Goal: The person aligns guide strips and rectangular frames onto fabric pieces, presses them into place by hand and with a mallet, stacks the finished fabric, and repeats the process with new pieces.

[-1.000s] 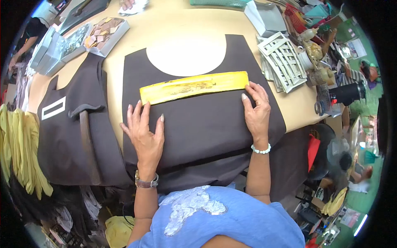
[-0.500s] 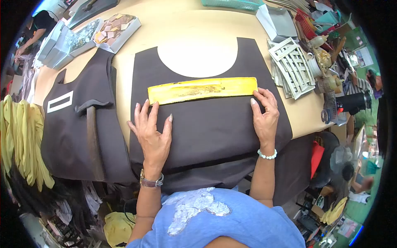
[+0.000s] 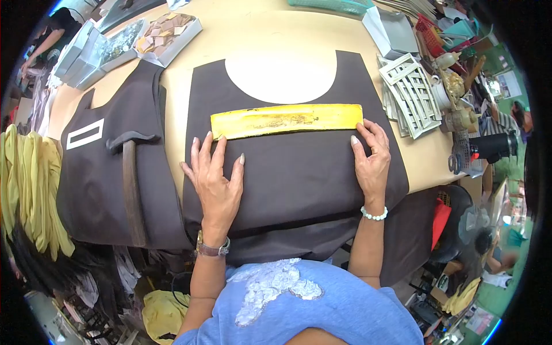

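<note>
A long yellow strip [image 3: 287, 119], smudged brown along its middle, lies across the chest of a dark fabric piece [image 3: 287, 178] with a scooped neckline. At the strip's lower left corner rest the fingertips of my left hand [image 3: 217, 184], its fingers spread and thumb apart. My right hand [image 3: 372, 161] touches the strip's right end with its fingertips, thumb held away on the cloth. Neither hand is wrapped round anything. To the left, a hammer [image 3: 132, 184] with a dark head lies on a second dark garment piece [image 3: 80, 178] bearing a white rectangular outline [image 3: 85, 134].
Boxes of small tan pieces [image 3: 164, 33] and shiny bits [image 3: 121, 43] stand at the back left. Stacked white lattice frames [image 3: 411, 95] lie at the right, near a white box [image 3: 391, 34]. Yellow cloths [image 3: 34, 190] hang at the left edge. Another person's arm [image 3: 43, 50] is at far left.
The view has shifted slightly, so the table's contents sit a little further right. Both hands stay at the yellow strip's ends, with no clear change in their contact.
</note>
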A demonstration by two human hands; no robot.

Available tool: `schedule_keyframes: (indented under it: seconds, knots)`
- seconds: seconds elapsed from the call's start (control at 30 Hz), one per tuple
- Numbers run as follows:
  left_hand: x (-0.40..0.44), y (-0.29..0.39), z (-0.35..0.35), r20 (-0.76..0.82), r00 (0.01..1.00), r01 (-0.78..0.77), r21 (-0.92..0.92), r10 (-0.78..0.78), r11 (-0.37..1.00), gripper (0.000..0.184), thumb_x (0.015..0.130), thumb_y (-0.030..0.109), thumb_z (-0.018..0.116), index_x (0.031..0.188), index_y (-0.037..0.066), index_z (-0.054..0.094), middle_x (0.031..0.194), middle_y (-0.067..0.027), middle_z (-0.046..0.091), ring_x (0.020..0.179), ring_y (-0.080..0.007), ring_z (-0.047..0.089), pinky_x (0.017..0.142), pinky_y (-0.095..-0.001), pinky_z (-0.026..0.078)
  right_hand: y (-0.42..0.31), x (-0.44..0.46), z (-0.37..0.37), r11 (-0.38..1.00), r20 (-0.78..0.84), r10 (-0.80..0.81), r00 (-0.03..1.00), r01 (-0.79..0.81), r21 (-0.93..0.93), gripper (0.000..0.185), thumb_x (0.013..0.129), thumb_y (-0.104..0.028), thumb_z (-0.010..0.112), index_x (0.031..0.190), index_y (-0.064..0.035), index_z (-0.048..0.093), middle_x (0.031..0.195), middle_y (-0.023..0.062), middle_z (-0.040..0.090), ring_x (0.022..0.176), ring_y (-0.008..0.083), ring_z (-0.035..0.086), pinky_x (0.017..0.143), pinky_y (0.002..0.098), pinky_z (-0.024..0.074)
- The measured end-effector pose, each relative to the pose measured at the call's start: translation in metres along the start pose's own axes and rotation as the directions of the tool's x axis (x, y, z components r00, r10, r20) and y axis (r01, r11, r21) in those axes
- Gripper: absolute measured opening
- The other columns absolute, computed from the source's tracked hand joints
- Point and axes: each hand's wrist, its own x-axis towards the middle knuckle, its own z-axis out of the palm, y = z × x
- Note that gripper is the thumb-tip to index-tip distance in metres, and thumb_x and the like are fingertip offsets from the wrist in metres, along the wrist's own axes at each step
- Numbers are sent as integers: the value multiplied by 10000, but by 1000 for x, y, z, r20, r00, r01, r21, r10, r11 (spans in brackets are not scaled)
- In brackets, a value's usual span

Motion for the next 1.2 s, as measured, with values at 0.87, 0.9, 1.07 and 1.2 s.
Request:
schedule_keyframes:
  seconds: [0.87, 0.9, 1.07, 1.2]
  knots:
    - [0, -1, 2, 0, 1000, -16, 21, 16, 1000, 453, 829, 214, 640, 1256, 103, 540, 1364, -104, 429, 1333, -345, 274, 1046, -635, 119, -5, 1, -1, 999, -12, 25, 1000, -25, 21, 309, 790, -84, 651, 1085, 8, 638, 1158, 126, 585, 1138, 283, 498, 999, 379, 368]
    - [-1, -1, 2, 1, 1000, -18, 21, 18, 1000, 450, 829, 215, 641, 1254, 104, 543, 1362, -103, 432, 1332, -344, 275, 1046, -636, 120, -5, 1, -1, 999, -16, 33, 999, -32, 24, 309, 790, -85, 651, 1085, 8, 638, 1159, 126, 585, 1135, 283, 500, 999, 377, 369]
    - [0, -1, 1, -2, 1000, -24, 15, 25, 1000, 443, 835, 224, 639, 1251, 106, 545, 1359, -102, 436, 1329, -341, 283, 1045, -637, 120, -4, 1, 0, 999, -20, 22, 1000, -21, 40, 310, 790, -86, 649, 1087, 3, 637, 1169, 123, 581, 1151, 280, 488, 1007, 375, 360]
    - [0, -1, 1, 4, 1000, -31, 14, 31, 999, 445, 841, 232, 627, 1252, 86, 538, 1354, -112, 429, 1325, -354, 277, 1035, -652, 113, -4, 1, 0, 1000, -15, 19, 1000, -19, 16, 319, 789, -90, 647, 1096, -5, 634, 1184, 123, 574, 1169, 280, 472, 1015, 379, 349]
